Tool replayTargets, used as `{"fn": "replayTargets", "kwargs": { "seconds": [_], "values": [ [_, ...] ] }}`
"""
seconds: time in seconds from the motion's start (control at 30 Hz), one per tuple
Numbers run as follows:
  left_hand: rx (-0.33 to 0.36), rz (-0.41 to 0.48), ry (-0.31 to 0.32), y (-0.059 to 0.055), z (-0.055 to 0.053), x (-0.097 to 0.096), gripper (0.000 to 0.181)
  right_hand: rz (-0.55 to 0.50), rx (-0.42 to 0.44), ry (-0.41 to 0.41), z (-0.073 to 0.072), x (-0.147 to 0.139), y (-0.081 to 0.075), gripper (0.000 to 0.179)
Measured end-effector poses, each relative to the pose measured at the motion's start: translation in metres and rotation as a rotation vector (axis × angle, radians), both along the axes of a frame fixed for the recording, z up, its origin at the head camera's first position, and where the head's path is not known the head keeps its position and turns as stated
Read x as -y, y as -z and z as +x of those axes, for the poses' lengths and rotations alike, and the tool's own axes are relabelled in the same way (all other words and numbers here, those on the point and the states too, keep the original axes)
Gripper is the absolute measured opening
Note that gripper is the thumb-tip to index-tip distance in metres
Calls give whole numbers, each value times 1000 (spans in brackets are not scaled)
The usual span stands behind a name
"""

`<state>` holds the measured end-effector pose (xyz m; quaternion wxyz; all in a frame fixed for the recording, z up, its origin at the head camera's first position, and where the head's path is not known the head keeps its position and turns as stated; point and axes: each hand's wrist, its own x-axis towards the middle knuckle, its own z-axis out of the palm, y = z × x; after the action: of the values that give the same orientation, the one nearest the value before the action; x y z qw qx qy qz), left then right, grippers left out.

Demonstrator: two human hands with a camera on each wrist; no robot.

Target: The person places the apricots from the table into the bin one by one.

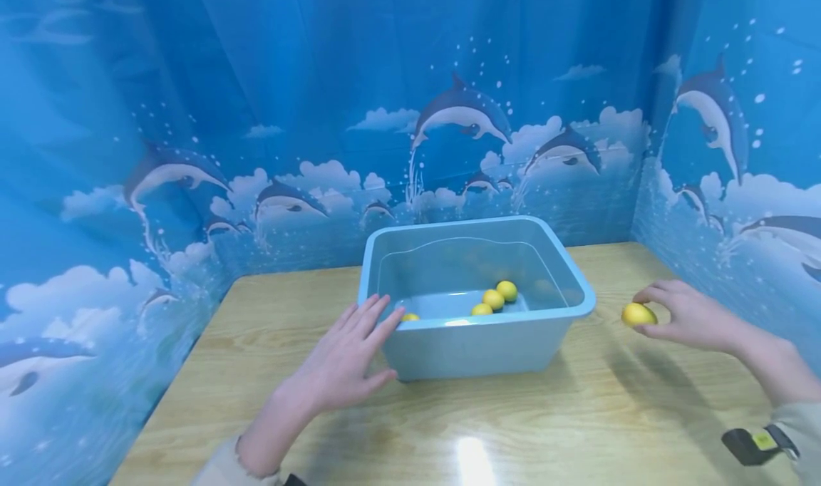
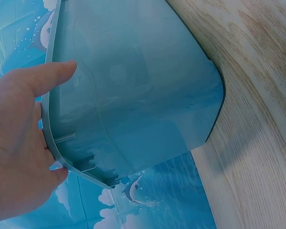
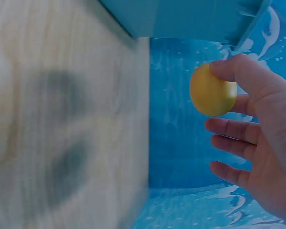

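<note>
A light blue plastic tub (image 1: pixel 474 350) stands on the table, with several yellow lemons (image 1: pixel 493 299) on its floor. My left hand (image 1: pixel 340 365) rests at the tub's near left rim, fingers extended over the edge. In the left wrist view, the thumb (image 2: pixel 55 77) lies straight across the tub's outer side. To the right of the tub, my right hand (image 1: pixel 699 318) pinches another lemon (image 3: pixel 209 93) between thumb and forefinger, above the tabletop. The other right fingers are spread apart. The front wall partly hides one lemon (image 1: pixel 410 317) near my left fingertips.
The wood-grain table (image 1: pixel 282 315) ends at a blue curtain (image 1: pixel 308 73) printed with dolphins, which rises behind it and along both sides. A black strap device (image 1: pixel 757 443) is on the right wrist. Shadows fall below the right hand.
</note>
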<state>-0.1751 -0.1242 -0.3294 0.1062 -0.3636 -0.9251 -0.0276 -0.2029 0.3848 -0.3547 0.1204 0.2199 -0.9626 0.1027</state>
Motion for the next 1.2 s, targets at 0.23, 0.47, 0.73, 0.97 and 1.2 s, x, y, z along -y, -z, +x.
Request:
{"fn": "replayTargets", "kwargs": {
  "seconds": [0.23, 0.47, 0.73, 0.97, 1.2],
  "values": [
    [1, 6, 5, 0, 1, 0, 87, 15, 30, 18, -4, 3, -20, 34],
    [-5, -4, 2, 0, 0, -1, 87, 18, 5, 13, -8, 9, -38, 33],
    [-24, 30, 18, 1, 0, -1, 88, 18, 21, 23, -13, 16, -56, 35],
    [-31, 35, 18, 2, 0, 0, 88, 28, 28, 33, -20, 24, -74, 39],
    [-38, 34, 22, 2, 0, 0, 88, 44, 39, 33, -27, 31, -87, 39]
  ]
}}
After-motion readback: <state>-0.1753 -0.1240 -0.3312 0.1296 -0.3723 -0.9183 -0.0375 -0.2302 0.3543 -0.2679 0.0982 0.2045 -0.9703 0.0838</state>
